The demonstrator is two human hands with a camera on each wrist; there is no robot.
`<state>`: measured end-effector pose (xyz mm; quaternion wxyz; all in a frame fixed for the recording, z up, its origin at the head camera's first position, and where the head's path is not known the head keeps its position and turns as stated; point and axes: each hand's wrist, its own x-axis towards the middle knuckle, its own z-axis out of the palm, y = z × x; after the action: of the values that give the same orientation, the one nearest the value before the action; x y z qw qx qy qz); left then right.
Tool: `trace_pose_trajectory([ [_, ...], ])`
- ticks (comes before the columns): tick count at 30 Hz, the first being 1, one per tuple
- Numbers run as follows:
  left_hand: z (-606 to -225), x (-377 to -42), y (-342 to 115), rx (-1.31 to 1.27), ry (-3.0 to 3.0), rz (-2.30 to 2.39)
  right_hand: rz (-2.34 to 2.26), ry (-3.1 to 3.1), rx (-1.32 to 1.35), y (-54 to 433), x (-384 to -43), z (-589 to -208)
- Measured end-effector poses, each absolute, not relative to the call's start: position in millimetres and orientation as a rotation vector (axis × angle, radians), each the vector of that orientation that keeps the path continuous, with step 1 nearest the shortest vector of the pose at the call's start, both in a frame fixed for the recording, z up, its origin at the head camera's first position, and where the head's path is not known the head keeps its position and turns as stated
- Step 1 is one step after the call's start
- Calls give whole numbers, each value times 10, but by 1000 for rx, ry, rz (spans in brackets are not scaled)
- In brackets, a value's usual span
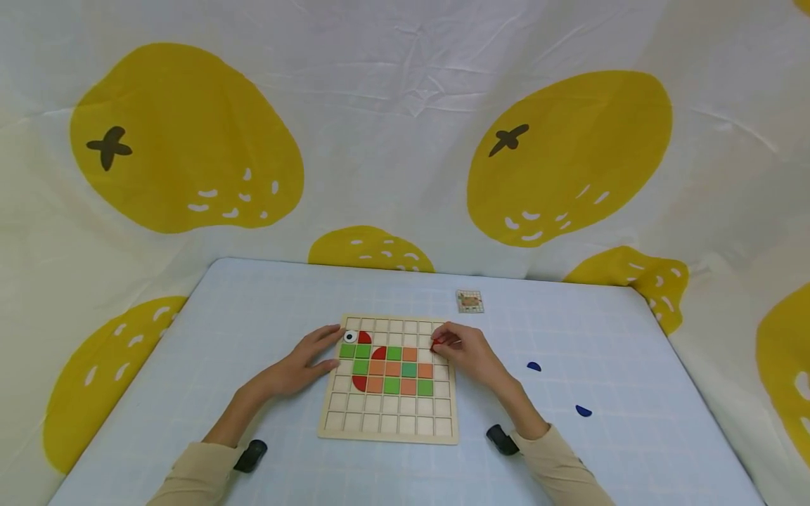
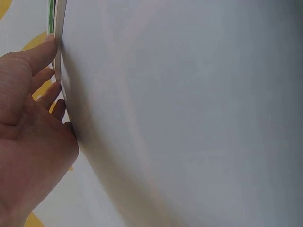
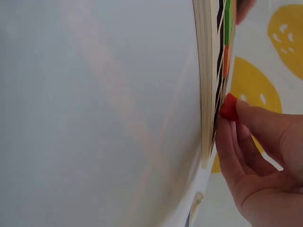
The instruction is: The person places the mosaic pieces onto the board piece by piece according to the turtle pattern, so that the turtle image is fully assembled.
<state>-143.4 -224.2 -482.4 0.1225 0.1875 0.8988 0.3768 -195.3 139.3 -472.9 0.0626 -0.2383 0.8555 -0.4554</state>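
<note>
A wooden grid board (image 1: 372,424) lies on the table, carrying several green and orange square tiles, red rounded pieces and a white eye tile (image 1: 350,337). At its left edge, my left hand (image 1: 297,365) rests with fingers and thumb extended; in the left wrist view the thumb touches the board's side. My right hand (image 1: 471,355) is over the board's upper right part, pinching a small red piece (image 3: 229,108) between thumb and fingers. That piece is right at the board's surface in the right wrist view; its full shape is hidden by the fingertips.
Behind the board lies a small picture card (image 1: 470,301). Two dark blue half-round pieces, one nearer (image 1: 583,411) and one farther (image 1: 534,367), lie to the right on the pale tablecloth (image 1: 633,337). A fruit-patterned curtain (image 1: 392,140) hangs behind the table.
</note>
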Motion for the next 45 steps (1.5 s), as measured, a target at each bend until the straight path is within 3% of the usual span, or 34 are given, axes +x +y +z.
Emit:
trace_pose_trajectory([
  [30,-4832,-1443,-2244,534,2631,1077,-1247,2515,-801,1250,-1917,-4695],
  [45,-4820,-1432,-2233,561,2637,1087,-1231,2640,-736,1558,-1814,-4685],
])
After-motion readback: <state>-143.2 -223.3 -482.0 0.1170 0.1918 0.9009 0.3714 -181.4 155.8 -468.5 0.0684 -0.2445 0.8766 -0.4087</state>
